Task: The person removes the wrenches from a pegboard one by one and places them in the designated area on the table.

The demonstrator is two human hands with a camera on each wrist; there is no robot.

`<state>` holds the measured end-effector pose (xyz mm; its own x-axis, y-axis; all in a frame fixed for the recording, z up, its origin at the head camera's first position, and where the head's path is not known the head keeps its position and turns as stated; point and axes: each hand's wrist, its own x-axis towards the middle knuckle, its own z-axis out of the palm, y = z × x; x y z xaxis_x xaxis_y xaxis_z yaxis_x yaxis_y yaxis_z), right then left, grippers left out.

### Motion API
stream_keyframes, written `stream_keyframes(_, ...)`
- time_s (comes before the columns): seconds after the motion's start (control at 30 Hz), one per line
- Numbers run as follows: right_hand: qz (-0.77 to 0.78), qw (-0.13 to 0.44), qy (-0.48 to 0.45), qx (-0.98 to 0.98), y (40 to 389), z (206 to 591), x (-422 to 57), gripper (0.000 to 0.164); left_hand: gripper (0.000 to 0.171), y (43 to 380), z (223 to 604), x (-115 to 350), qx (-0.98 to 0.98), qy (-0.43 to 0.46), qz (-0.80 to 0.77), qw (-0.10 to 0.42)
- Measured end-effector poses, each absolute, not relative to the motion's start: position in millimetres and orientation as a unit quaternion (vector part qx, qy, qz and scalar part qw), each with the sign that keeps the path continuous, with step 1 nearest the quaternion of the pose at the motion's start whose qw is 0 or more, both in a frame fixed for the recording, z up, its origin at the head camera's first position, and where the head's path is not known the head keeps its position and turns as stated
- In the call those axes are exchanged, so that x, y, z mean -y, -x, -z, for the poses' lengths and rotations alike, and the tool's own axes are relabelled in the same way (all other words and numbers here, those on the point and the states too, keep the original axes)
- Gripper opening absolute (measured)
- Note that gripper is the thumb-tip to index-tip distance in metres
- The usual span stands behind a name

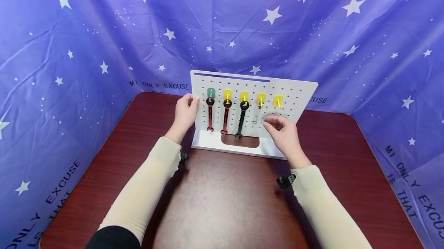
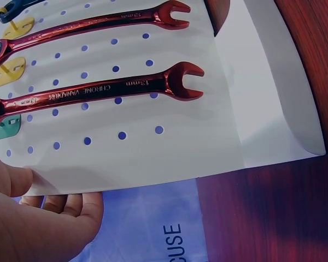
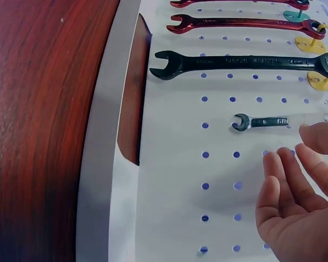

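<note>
A white pegboard (image 1: 291,106) stands upright on its base. My left hand (image 1: 185,113) grips its left edge, thumb in front and fingers behind, as the left wrist view also shows. Two red combination wrenches (image 2: 98,90) hang nearest that hand, and a larger black wrench (image 1: 241,120) hangs beside them. Farther right is a small silver wrench (image 3: 262,122) on a yellow hook (image 1: 261,98). Just below and right of it hovers my right hand (image 3: 300,202), fingers loosely bent and holding nothing. In the right wrist view the thumb partly hides the small wrench's upper end.
A green hook (image 1: 211,91) carries the leftmost red wrench. The rightmost yellow hook (image 1: 278,101) bears no wrench. The board's base has a cutout (image 1: 239,141). Underneath is a dark red wooden table (image 1: 222,199), with a blue starry curtain (image 1: 222,21) behind it.
</note>
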<state>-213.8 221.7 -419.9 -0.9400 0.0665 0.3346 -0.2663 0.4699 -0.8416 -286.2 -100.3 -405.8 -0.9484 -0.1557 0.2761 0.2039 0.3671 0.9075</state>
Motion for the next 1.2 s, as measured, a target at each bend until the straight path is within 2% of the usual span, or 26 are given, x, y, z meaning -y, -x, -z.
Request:
stream_keyframes(0.7, -0.546, 0.159, -0.066, 0.82, 227, 413, -204, 0.024, 0.021, 285, 406, 102, 0.816, 0.022, 0.556, 0.156)
stream_keyframes(0.97, -0.541, 0.17, -0.081, 0.82, 230, 411, -200, 0.02, 0.021, 286, 407, 102, 0.813, 0.023, 0.56, 0.156)
stream_keyframes(1.2, -0.552, 0.171, -0.059, 0.814, 232, 410, -198, 0.018, 0.021, 285, 407, 102, 0.813, 0.021, 0.561, 0.154)
